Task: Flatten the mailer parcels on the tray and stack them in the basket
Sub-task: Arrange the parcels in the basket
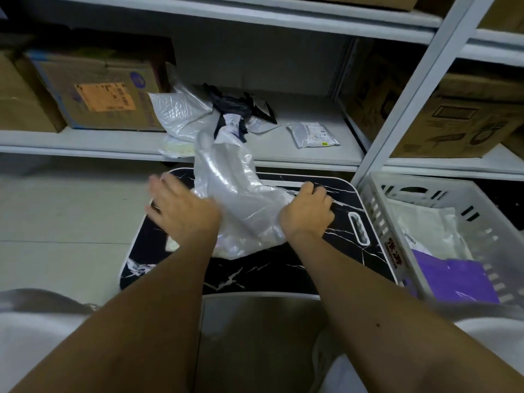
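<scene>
Head view: right hand point(307, 209) grips upright crumpled mailer point(241, 205); left hand point(181, 209) spread flat.

Single head-worn wide-angle view, directed forward and steeply downward.

The scene is viewed from above and behind the two forearms, which enter from the lower edge and converge toward the frame centre. The black marbled tray point(283, 268) is framed centrally at close range, with the white basket point(377, 217) cut off at the right edge and the shelf point(306, 154) seen across the upper half, facing the camera. Straight lines, such as the shelf upright point(419, 89), are rendered slanted and bowed toward the borders by the lens. Only one view is supplied, so no shared area between views can be recorded.
</scene>
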`<move>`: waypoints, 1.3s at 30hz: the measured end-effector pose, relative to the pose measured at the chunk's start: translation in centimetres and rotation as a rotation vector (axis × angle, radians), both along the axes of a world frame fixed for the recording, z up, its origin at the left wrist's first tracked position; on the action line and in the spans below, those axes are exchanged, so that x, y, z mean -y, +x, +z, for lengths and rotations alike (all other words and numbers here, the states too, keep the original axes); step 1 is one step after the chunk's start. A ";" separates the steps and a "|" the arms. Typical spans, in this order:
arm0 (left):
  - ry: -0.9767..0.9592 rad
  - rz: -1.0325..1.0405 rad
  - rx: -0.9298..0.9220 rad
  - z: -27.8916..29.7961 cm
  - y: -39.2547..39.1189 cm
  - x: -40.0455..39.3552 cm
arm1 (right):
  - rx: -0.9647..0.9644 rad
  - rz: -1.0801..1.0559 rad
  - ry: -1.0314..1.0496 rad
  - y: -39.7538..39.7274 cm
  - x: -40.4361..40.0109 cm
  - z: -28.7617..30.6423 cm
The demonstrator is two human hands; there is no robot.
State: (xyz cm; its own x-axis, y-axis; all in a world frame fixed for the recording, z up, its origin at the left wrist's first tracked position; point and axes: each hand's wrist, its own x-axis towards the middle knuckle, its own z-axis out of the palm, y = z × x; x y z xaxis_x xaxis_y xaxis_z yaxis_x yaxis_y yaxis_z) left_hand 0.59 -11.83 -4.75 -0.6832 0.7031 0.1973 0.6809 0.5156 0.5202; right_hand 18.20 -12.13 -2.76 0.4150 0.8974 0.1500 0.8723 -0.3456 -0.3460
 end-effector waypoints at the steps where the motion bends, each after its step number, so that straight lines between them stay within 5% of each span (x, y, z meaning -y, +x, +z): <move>1: 0.041 -0.165 -0.102 0.2 0.4 0.0 | -0.006 0.084 0.128 -0.4 0.0 -0.2; 3: 0.107 -0.395 -0.143 0.9 1.2 0.2 | -0.035 0.282 0.270 -1.5 0.2 -0.5; 7: 0.008 -0.548 -0.001 -0.8 1.4 -0.4 | 0.195 0.511 0.061 -2.8 0.4 -1.9; 10: -0.180 -0.604 -0.055 -2.1 1.2 -0.7 | 0.294 0.486 -0.055 -2.8 -0.6 -3.4; 16: -0.475 -0.574 -0.178 -5.1 2.2 -1.9 | 0.130 0.314 -0.354 -2.3 -3.8 -5.8; 24: -0.753 -0.638 -0.386 -4.6 1.8 -5.2 | 0.271 0.275 -0.619 -1.6 -6.7 -6.1; 31: -0.806 -0.789 -0.615 -4.4 2.2 -3.5 | 0.192 0.215 -0.666 -1.2 -5.3 -6.9; 39: -1.053 -0.641 -0.353 -2.0 1.2 -2.7 | 0.296 0.590 -1.209 -0.7 -5.2 -3.4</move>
State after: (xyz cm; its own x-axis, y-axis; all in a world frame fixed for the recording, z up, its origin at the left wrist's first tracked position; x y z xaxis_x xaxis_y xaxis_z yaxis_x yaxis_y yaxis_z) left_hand 1.77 -9.12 -6.71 -0.1907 0.8120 -0.5516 0.9760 0.0966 -0.1953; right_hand 17.49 -6.90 -6.19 0.0202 0.5612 -0.8274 0.9811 0.1484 0.1246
